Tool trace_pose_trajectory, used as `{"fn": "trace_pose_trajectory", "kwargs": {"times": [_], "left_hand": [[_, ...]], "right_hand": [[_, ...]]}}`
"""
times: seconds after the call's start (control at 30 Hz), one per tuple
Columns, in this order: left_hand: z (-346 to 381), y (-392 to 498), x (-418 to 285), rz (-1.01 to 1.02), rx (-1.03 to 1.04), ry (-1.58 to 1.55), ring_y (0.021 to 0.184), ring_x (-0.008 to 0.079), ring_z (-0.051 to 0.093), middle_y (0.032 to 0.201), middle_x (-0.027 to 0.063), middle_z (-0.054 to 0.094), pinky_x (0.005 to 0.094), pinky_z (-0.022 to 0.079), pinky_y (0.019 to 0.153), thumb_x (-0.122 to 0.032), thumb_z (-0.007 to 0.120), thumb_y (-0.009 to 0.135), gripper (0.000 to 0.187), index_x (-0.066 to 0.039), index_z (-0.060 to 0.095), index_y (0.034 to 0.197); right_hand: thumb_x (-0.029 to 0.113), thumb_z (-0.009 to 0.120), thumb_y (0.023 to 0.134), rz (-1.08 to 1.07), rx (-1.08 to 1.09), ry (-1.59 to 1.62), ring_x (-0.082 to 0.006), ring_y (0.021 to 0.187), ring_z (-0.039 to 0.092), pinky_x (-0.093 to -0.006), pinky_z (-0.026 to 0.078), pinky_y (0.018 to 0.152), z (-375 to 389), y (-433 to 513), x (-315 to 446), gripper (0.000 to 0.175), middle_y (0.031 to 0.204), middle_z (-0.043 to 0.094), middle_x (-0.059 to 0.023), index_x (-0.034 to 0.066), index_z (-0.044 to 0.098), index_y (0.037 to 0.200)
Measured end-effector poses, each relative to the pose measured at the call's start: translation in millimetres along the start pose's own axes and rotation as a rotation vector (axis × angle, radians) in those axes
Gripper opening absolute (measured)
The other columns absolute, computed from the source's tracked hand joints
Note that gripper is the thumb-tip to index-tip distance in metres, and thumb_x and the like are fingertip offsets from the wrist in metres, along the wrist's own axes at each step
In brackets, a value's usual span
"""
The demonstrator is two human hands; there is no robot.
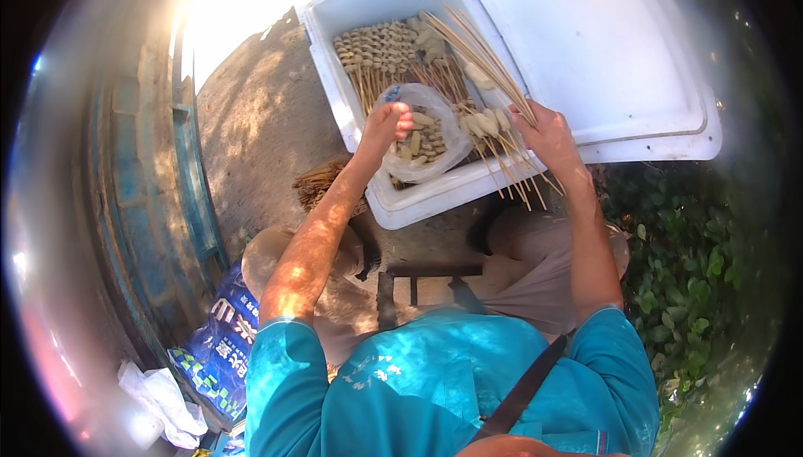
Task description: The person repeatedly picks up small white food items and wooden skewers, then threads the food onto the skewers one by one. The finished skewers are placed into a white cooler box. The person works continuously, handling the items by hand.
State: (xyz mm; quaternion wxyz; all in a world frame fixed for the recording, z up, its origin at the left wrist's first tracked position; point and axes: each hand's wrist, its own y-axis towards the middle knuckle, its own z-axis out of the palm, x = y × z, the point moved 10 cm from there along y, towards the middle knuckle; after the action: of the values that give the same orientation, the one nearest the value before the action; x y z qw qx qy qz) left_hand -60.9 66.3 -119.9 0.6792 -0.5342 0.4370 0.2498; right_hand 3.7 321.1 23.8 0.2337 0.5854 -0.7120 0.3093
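My right hand grips a bundle of bamboo skewers that slants up over the right side of a white cooler box. Beside that hand, several skewers with pale food pieces lie across the box's near rim, their sticks poking out. My left hand is curled at the left edge of a clear plastic bag; whether it pinches anything is hidden. Short pale food pieces fill the bag. Behind it, rows of skewered spiral food are packed inside the box.
The box's white lid lies swung back to the right. Brown sticks are bundled on the ground at left. A blue printed sack and a crumpled white bag sit by a weathered blue structure. Leafy plants grow at right.
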Motion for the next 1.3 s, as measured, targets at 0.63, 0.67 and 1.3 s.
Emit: {"fn": "trace_pose_trajectory", "kwargs": {"times": [0.63,0.67,1.3], "left_hand": [[39.1,46.0,80.2,0.142,-0.116,1.329,0.090,0.0289,0.062,0.103,0.0090,0.062,0.0418,0.050,0.076,-0.019,0.056,0.085,0.023,-0.016,0.060,0.108],[31.2,40.5,73.0,0.153,-0.155,1.060,0.088,0.0279,0.063,0.103,0.0088,0.062,0.0416,0.050,0.076,-0.019,0.057,0.086,0.023,-0.015,0.059,0.109],[-45.2,-39.2,-87.1,0.212,-0.130,-1.009,0.093,0.0196,0.054,0.102,0.0097,0.051,0.0380,0.047,0.085,-0.028,0.037,0.100,0.028,-0.004,0.043,0.113]], "right_hand": [[0.034,0.052,0.091,0.000,0.019,-0.294,-0.0377,0.065,0.056,-0.0428,0.045,0.061,-10.5,-9.7,-53.9,0.032,0.069,0.059,-0.0187,0.0017,0.057,0.089],[0.033,0.049,0.094,0.017,0.064,-0.167,-0.0257,0.054,0.053,-0.0353,0.045,0.054,-3.5,-5.6,-53.9,0.034,0.060,0.055,-0.0122,0.0014,0.059,0.098],[0.015,0.055,0.091,-0.047,0.282,0.648,-0.0041,0.055,0.039,-0.0222,0.033,0.051,92.1,-67.7,70.9,0.031,0.061,0.043,0.0048,0.0061,0.055,0.121]]}}
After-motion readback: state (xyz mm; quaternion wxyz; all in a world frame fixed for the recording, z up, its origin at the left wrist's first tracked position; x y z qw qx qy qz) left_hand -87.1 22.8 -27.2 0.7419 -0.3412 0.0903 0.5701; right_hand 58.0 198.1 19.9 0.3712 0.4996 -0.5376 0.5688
